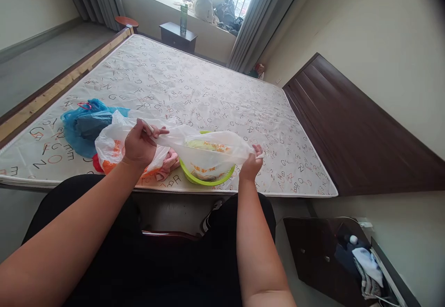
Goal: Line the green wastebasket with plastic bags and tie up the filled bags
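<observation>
Got one white bag (217,159) pinched taut in left hand (141,145) and right hand (251,164). Can't make out contents of one green basket (208,183) behind it, or one blue bag (91,124)

Two hands show, one left hand (141,144) and one right hand (251,163), with two white plastic bags (210,156), one green basket (194,178) and one blue bag (92,124) from centre to left; one mattress (208,89); one headboard (361,135) at right; two grey curtains (264,13) and one bottle (183,17) up top.
</observation>
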The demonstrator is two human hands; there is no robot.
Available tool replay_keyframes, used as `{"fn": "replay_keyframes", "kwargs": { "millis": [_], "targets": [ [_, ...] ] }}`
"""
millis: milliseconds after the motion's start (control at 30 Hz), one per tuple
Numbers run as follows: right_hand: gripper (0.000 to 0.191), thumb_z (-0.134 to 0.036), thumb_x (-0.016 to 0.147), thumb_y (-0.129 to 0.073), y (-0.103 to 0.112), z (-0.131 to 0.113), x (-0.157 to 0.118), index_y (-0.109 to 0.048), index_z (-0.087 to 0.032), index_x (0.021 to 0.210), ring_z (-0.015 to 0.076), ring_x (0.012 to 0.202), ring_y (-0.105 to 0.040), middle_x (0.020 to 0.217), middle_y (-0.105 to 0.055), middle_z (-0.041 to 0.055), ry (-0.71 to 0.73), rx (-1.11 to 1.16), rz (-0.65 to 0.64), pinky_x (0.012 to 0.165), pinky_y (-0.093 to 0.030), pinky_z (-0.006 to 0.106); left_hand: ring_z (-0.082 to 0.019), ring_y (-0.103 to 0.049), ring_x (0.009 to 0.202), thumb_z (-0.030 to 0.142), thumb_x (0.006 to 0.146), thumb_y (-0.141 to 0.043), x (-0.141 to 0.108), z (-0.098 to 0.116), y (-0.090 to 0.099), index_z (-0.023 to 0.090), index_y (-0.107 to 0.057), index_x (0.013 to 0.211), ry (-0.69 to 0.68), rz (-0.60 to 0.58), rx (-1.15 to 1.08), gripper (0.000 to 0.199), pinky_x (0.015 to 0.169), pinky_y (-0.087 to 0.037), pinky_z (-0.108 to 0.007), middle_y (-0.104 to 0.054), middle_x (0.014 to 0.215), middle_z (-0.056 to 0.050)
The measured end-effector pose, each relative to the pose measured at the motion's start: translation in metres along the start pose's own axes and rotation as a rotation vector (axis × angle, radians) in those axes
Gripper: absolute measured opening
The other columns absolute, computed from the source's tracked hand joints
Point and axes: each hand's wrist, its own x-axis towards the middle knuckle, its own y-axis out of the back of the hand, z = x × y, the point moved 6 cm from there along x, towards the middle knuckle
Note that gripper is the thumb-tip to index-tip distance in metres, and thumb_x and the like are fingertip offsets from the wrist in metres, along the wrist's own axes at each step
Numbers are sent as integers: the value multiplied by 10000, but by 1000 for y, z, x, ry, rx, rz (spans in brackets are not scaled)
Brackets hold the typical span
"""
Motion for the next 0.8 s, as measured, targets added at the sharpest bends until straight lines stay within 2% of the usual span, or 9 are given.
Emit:
{"fn": "replay_keyframes", "kwargs": {
  "millis": [100, 167, 267, 333, 433, 500, 600, 700, 800],
  "targets": [
    [391, -242, 771, -464, 4, -12, 1, -682, -207, 1093, 219, 1453, -488, 1526, -554, 89, 49, 126, 198, 1168, -450, 416, -54, -471, 476, 399, 1037, -442, -1, 0, -1, 199, -329, 597, 14, 63, -88, 496, 846, -499, -363, -368, 480, 73],
    [364, -236, 737, -479, -6, -13, 7, -672, -196, 1044, 227, 1365, -579, 1417, -635, 102, -21, 283, 117, 1125, -487, 415, -42, -317, 394, 394, 1026, -481, 0, 1, -2, 198, -299, 596, -6, 117, -156, 506, 742, -513, -325, -311, 468, 86],
    [294, -281, 760, -493, -19, -27, 16, -655, -193, 989, 226, 1151, -701, 1145, -727, 88, -50, 411, -54, 1019, -545, 415, -52, -246, 377, 416, 978, -581, 0, 0, -5, 201, -311, 598, -15, 176, -179, 514, 539, -432, -248, -298, 473, 84],
    [279, -350, 840, -481, -21, -46, 17, -669, -201, 983, 201, 955, -726, 945, -722, 47, 27, 291, -105, 909, -566, 382, -60, -286, 388, 439, 938, -651, 0, -5, -9, 201, -360, 605, 8, 185, -153, 502, 459, -345, -218, -346, 493, 69],
    [342, -467, 946, -497, -33, -80, 7, -720, -207, 945, 184, 778, -677, 765, -677, 12, 181, -149, -182, 775, -533, 328, -58, -320, 395, 464, 888, -708, -1, -26, -20, 190, -475, 632, 103, 94, -94, 441, 401, -229, -196, -474, 531, 28],
    [376, -511, 967, -535, -52, -101, -9, -755, -207, 958, 203, 815, -683, 797, -712, 33, 294, -396, -316, 780, -523, 335, -47, -298, 383, 485, 868, -716, -5, -47, -33, 176, -541, 652, 209, -51, -41, 417, 388, -175, -194, -550, 553, -5],
    [280, -433, 976, -598, -85, -122, -40, -776, -220, 1016, 212, 894, -702, 987, -762, 72, 455, -566, -593, 842, -534, 352, -36, -296, 375, 537, 867, -714, -16, -70, -50, 151, -605, 667, 298, -255, 80, 448, 387, -158, -197, -633, 598, -55],
    [225, -323, 976, -627, -110, -127, -67, -769, -235, 1127, 216, 993, -711, 1182, -746, 79, 505, -624, -837, 915, -548, 368, -47, -370, 389, 606, 862, -722, -25, -74, -62, 137, -672, 712, 268, -374, 216, 495, 384, -222, -202, -682, 658, -75],
    [300, -260, 977, -627, -126, -122, -87, -731, -269, 1258, 216, 1134, -684, 1359, -688, 62, 537, -604, -1012, 989, -545, 364, -73, -451, 406, 687, 850, -712, -29, -68, -67, 138, -713, 772, 212, -405, 270, 555, 397, -314, -211, -663, 633, -54]
  ]
}}
